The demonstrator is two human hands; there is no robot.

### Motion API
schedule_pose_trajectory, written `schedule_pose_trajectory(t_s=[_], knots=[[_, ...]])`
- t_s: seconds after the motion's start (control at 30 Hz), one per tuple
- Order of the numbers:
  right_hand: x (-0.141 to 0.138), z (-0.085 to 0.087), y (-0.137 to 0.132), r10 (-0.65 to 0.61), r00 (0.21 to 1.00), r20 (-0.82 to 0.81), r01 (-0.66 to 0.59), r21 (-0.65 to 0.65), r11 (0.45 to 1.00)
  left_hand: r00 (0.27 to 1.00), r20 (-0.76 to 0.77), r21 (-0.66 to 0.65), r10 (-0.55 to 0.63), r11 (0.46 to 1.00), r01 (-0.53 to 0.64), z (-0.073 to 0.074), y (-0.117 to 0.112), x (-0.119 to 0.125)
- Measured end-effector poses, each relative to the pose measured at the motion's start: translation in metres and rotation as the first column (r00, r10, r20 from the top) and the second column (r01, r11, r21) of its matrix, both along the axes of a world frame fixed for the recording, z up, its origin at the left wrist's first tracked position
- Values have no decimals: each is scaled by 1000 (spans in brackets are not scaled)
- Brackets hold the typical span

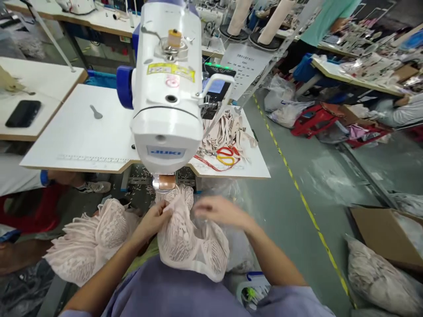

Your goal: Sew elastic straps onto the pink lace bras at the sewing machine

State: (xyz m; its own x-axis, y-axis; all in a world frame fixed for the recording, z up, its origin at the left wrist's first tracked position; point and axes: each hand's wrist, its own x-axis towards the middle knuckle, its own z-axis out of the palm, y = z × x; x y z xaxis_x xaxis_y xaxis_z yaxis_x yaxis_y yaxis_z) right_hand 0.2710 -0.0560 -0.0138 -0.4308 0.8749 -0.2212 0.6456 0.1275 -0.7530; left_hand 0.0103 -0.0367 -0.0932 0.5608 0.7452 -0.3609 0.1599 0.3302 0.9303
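Note:
A pale pink lace bra [180,233] hangs over my lap in front of the sewing machine [167,110]. My left hand [153,220] pinches its upper edge at the left cup, just below the needle area. To the right of that cup, my right hand [224,212] is raised above the other cup. Motion smears its fingers, so I cannot tell whether they hold anything. Part of the bra's lace reaches up under the machine head, where the stitching point is hidden. A stack of similar bras [95,242] lies to the left of my left forearm.
On the machine table [89,136], scissors [226,156] lie beside a heap of pale straps [221,130]. A small grey flat piece [96,112] rests at the left. Thread cones [239,17] stand behind. A cardboard box [380,237] and filled plastic bag [380,273] sit on the floor at right.

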Motion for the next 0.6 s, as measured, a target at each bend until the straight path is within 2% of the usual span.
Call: schedule_pose_trajectory(t_s=[0.03, 0.07, 0.1, 0.17, 0.23, 0.3, 0.37, 0.6], knots=[[12, -8, 25, -224, 971, 83, 215, 104, 971, 999, -37, 23, -24, 999, 25, 0, -2, 0], [24, -14, 54, -430, 895, 120, 401, 206, 892, 996, -65, 35, -58, 998, 60, 1, -4, 1], [35, -19, 86, -582, 802, 135, 528, 294, 796, 994, -82, 47, -75, 996, 79, 2, -8, 2], [55, -23, 148, -754, 626, 199, 643, 414, 644, 993, -107, 96, -48, 994, 58, 7, -17, 4], [68, -23, 199, -808, 532, 255, 671, 455, 585, 992, -128, 146, 2, 989, 17, 12, -25, 5], [74, -23, 233, -820, 499, 280, 682, 456, 571, 991, -133, 159, 28, 987, -7, 16, -31, 2], [76, -25, 252, -817, 492, 302, 687, 442, 577, 989, -137, 149, 46, 988, -26, 17, -32, -3], [77, -38, 275, -797, 479, 367, 704, 382, 599, 983, -159, 100, 96, 992, -81, 15, -27, -10]])
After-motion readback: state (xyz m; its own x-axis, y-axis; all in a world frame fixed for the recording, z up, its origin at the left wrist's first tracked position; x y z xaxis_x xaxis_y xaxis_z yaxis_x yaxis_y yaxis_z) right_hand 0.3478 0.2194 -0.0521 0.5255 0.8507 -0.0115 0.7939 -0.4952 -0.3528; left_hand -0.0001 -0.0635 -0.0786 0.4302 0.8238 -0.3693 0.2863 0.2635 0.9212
